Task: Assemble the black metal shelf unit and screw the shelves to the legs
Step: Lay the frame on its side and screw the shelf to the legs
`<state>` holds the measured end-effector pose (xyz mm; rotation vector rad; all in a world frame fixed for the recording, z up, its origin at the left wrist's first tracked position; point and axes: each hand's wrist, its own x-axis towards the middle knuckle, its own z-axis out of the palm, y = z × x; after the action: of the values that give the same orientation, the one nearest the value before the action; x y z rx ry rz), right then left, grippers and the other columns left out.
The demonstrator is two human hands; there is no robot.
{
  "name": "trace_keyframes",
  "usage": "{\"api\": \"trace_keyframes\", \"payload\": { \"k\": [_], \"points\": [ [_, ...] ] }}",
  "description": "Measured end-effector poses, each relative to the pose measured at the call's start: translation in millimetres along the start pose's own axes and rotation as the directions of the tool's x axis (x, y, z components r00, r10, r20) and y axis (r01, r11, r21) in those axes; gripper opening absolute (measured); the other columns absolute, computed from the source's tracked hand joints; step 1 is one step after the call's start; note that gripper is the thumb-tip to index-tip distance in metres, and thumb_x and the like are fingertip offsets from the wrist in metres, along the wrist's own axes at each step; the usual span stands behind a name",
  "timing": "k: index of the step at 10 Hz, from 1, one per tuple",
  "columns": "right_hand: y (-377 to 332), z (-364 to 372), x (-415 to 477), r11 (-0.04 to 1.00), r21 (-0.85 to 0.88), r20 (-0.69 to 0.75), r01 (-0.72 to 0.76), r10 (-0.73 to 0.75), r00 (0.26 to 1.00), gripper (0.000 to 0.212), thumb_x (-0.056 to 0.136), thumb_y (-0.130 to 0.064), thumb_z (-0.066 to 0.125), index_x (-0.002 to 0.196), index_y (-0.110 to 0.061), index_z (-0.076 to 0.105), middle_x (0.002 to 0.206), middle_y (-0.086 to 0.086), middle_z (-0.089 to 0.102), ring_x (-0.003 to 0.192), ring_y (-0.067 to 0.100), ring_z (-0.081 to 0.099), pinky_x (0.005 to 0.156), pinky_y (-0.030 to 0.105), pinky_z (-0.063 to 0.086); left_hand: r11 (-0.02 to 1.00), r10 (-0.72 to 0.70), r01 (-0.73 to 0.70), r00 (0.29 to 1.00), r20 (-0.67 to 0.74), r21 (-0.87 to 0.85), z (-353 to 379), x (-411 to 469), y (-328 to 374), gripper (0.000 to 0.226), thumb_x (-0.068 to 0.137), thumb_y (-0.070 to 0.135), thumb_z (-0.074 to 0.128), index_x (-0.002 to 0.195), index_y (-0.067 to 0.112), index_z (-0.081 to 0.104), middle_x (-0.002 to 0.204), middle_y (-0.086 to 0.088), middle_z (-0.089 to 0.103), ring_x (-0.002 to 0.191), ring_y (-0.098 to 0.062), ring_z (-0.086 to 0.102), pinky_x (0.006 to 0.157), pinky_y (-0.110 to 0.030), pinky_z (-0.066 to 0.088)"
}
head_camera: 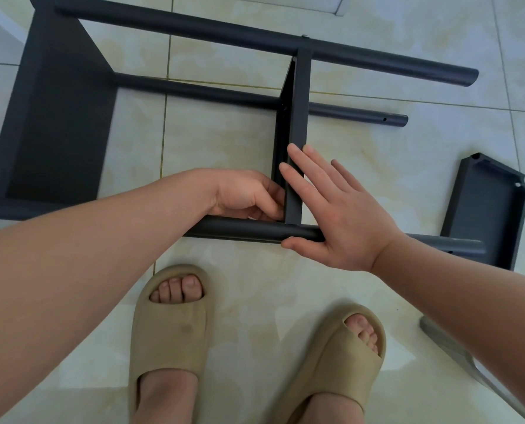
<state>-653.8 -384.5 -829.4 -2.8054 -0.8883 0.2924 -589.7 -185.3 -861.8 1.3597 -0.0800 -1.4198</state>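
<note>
On the pale tiled floor (224, 127) the black shelf unit (56, 117) lies on its side, and its left end runs out of the picture. Three legs show: the far leg (255, 38), a lower leg (209, 93) against the tiles, and the near leg (249, 232), partly hidden by both forearms. The middle shelf (299, 117) stands edge-on between them. The right hand (337, 215) lies flat against the shelf's right face, fingers straight and spread, thumb on the near leg. The left hand (246, 194) sits at the shelf's other side, fingers curled in. Their tips are hidden behind the shelf, so whether they pinch anything cannot be told. A loose shelf (487, 209) sits at the near leg's right end. A grey object (457, 356) — cut off at lower right — is hard to make out.
</note>
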Motion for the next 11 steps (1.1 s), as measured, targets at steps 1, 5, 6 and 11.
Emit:
{"api": "trace_keyframes", "payload": {
  "k": [1,5,6,11],
  "points": [
    [0.5,0.5,0.0,1.000,-0.001,-0.001,0.001,-0.001,1.000,0.094,0.092,-0.072,0.041,0.161,-0.010,0.022,0.170,0.010,0.009,0.157,0.028,0.007,0.120,0.058,0.025,0.998,-0.041,0.042,0.999,0.017,-0.051,0.5,-0.2,1.2,0.023,0.090,-0.013,0.042,0.088,0.003,0.059,0.067,-0.005,0.066,0.060,-0.014,0.065,0.060,-0.023,0.051],
    [0.3,0.1,0.0,1.000,0.002,0.000,-0.001,0.001,1.000,0.094,0.092,-0.072,0.041,0.160,-0.010,0.023,0.170,0.010,0.009,0.157,0.028,0.007,0.120,0.058,0.025,0.999,-0.036,0.036,0.999,-0.030,-0.024,-0.1,3.4,-2.4,0.020,0.092,-0.010,0.048,0.087,0.001,0.064,0.069,-0.012,0.065,0.058,-0.016,0.065,0.058,-0.022,0.054],
    [0.3,-0.2,-0.1,1.000,0.000,0.003,-0.002,0.002,1.000,0.094,0.092,-0.072,0.040,0.161,-0.010,0.023,0.170,0.010,0.009,0.157,0.028,0.007,0.121,0.057,0.024,1.000,-0.016,0.016,1.000,-0.026,-0.015,0.2,2.7,-2.1,0.021,0.091,-0.012,0.048,0.086,0.001,0.064,0.074,-0.015,0.061,0.059,-0.017,0.064,0.060,-0.022,0.055],
    [-0.4,-1.0,-0.1,1.000,-0.001,0.014,-0.008,0.008,1.000,0.094,0.091,-0.072,0.040,0.161,-0.011,0.022,0.170,0.009,0.009,0.157,0.026,0.007,0.121,0.057,0.023,0.999,-0.034,0.032,0.997,-0.073,-0.020,0.9,1.2,0.7,0.030,0.086,-0.018,0.044,0.092,0.006,0.062,0.076,-0.005,0.067,0.066,-0.016,0.064,0.063,-0.025,0.052]
  ]
}}
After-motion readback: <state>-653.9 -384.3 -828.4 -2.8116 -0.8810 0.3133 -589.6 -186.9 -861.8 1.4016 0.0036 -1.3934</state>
